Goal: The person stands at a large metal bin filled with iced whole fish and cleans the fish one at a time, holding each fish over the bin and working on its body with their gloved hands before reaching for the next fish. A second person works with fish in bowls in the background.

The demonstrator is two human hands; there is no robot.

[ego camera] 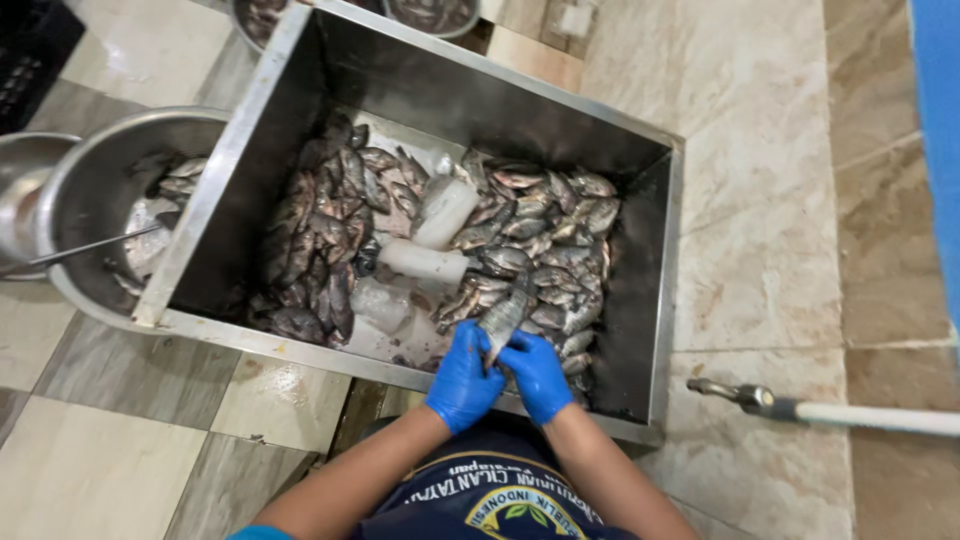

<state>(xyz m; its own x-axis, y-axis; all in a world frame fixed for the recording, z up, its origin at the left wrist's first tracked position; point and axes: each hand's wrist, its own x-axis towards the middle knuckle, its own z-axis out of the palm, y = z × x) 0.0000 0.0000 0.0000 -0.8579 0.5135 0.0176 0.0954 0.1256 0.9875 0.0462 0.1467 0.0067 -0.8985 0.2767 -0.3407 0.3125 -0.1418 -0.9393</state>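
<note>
Both hands wear blue gloves and meet over the near edge of a deep stainless steel tub (662, 260). The left hand (463, 378) is curled closed around the lower end of a small grey fish (503, 318), and the right hand (537, 375) is closed too, its fingertips pinching the same fish from the other side. The fish is held roughly upright, tail end down between the palms and head end pointing away toward the middle of the tub, just above the heap of fish (540, 235) that fills the tub's right half. A second, darker pile of fish (320, 235) lies along the left half. Between the two piles sit cloudy blocks of ice (430, 240), some touching the fish.

The fish looks wet and glossy, so it likely handles as slippery and cold, light enough for one hand, with a soft body that gives under pressure. Its fins and scales may be sharp against the gloves. The firmest hold is probably around the thick of the body behind the head, or a pinch at the narrow base of the tail, where the fingers can lock.

To the left of the tub stands a round metal basin (75, 190) holding more fish, with a thin metal rod resting across it. At the right, on the marbled tile floor (760, 250), lies a hose nozzle (735, 394) on a white pipe
</note>
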